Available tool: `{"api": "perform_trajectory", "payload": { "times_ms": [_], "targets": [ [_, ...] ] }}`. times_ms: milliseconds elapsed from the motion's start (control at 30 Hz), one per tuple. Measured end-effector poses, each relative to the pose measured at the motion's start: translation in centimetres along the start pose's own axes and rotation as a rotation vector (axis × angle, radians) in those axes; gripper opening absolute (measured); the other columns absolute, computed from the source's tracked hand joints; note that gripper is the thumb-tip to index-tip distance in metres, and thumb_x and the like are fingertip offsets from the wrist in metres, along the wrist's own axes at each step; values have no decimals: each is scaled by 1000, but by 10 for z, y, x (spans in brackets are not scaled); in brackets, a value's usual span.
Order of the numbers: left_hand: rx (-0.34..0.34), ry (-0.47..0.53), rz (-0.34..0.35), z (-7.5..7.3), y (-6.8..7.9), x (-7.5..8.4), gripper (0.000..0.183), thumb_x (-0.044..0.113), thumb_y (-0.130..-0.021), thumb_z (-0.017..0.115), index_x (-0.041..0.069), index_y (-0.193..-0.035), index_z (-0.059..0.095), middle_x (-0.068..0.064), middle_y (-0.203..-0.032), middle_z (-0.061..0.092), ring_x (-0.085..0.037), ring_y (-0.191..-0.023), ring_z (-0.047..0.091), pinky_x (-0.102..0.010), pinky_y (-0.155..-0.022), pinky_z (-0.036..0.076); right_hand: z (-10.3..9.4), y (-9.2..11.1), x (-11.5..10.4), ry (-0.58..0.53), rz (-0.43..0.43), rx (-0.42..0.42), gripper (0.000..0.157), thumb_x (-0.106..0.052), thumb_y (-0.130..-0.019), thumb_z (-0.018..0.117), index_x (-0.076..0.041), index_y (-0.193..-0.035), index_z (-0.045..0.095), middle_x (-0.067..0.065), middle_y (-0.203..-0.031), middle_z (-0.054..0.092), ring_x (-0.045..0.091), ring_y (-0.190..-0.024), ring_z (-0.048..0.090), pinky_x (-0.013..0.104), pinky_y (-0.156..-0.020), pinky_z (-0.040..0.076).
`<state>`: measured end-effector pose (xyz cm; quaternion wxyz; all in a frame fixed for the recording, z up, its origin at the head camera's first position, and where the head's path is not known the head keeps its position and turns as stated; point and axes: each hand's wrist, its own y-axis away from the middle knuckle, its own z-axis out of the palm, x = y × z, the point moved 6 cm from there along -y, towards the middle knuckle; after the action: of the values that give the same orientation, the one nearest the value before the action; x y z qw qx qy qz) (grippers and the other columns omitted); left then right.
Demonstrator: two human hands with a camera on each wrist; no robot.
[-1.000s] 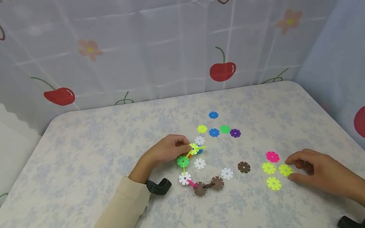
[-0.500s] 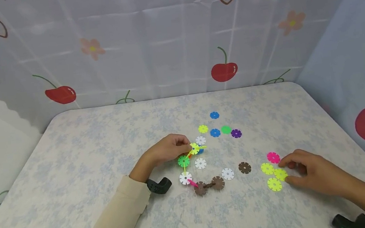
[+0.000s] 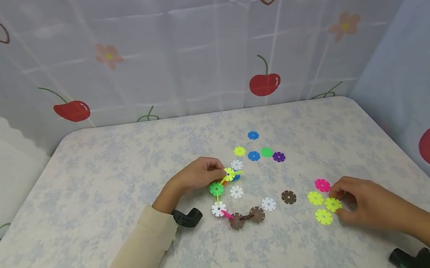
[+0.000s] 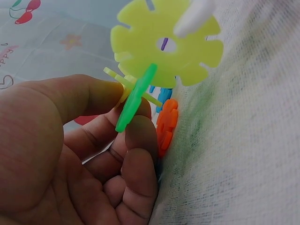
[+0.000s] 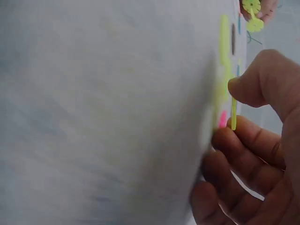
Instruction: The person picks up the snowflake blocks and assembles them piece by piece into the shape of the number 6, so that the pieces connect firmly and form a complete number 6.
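Observation:
Near the table's middle, my left hand [image 3: 200, 174] pinches a yellow snowflake disc [image 3: 229, 174] between thumb and fingers. Joined to it is a curved chain with a green disc [image 3: 216, 189], a white disc [image 3: 219, 209], a pink disc [image 3: 227, 215] and brown discs [image 3: 236, 221]. In the left wrist view the chain's green disc [image 4: 136, 101] is edge-on by the fingertips. Over on the right, my right hand [image 3: 372, 204] pinches a loose yellow disc [image 3: 333, 204] by its edge. The right wrist view has this yellow disc [image 5: 234, 112] edge-on between thumb and finger.
Two more yellow discs [image 3: 323, 216] and a pink disc [image 3: 322, 185] lie beside the right hand. A loose brown disc [image 3: 289, 197] and white discs [image 3: 269, 204] lie near the chain. Blue [image 3: 253, 135], green [image 3: 267, 152] and purple [image 3: 279, 157] discs lie farther back.
My right hand first slid the yellow disc left toward the other yellow ones, then closed its thumb and finger on it. The left hand and the chain have hardly moved.

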<state>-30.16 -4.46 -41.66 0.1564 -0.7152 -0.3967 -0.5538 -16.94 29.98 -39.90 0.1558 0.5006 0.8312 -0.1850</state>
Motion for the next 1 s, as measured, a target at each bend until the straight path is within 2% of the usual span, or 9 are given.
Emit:
{"api": "perform_trajectory", "payload": {
  "times_ms": [100, 233, 400, 467, 533, 733, 1000],
  "targets": [
    [2, -1, 1, -1, 1, 0, 15, 15, -102, 60, 3, -97, 68, -4, -81, 57, -16, -71, 50, -31, -68, 43, -6, -9, 0, -35, 8, -4, 41, -2, -71, 87, -13, -102, 63, -15, -82, 56, 2, -70, 52, 23, -60, 50],
    [6, -9, -5, -2, 2, -1, 15, 16, -102, 60, 4, -97, 68, -4, -81, 58, -16, -71, 50, -30, -69, 44, -9, -30, -4, -187, -24, 19, 37, 6, -76, 81, -9, -105, 63, -11, -79, 58, 6, -66, 54, 24, -56, 48],
    [9, -21, -9, 0, 0, -3, 14, 15, -102, 61, 4, -96, 67, -4, -81, 58, -16, -71, 49, -30, -67, 43, 4, -68, -6, -492, 153, -57, 25, 1, -90, 70, 0, -113, 60, 7, -82, 62, 19, -68, 60, 29, -60, 52],
    [3, -21, -1, 2, -1, -4, 15, 16, -102, 61, 4, -96, 67, -4, -81, 57, -16, -70, 49, -30, -66, 42, 13, -83, -7, -583, 229, -84, 25, -2, -93, 68, 1, -116, 59, 12, -85, 63, 23, -73, 63, 30, -66, 55],
    [-7, -15, 5, 4, -2, -5, 15, 16, -102, 61, 4, -96, 67, -4, -81, 58, -16, -70, 49, -30, -66, 42, 21, -97, -10, -645, 251, -115, 26, -4, -94, 67, 3, -118, 58, 15, -90, 64, 27, -81, 66, 32, -74, 57],
    [-8, -4, 6, 3, -2, -4, 14, 15, -102, 61, 4, -96, 68, -4, -79, 57, -16, -70, 49, -30, -67, 42, 43, -130, -24, -743, 223, -195, 24, -3, -96, 64, 5, -118, 58, 17, -92, 67, 28, -85, 67, 35, -79, 57],
    [-6, 2, 10, -1, 0, -1, 15, 15, -102, 61, 3, -97, 68, -3, -80, 57, -16, -70, 49, -29, -68, 42, 63, -153, -40, -794, 202, -202, 21, 1, -97, 59, 5, -118, 58, 16, -91, 68, 28, -89, 70, 36, -79, 58]
  ]
}}
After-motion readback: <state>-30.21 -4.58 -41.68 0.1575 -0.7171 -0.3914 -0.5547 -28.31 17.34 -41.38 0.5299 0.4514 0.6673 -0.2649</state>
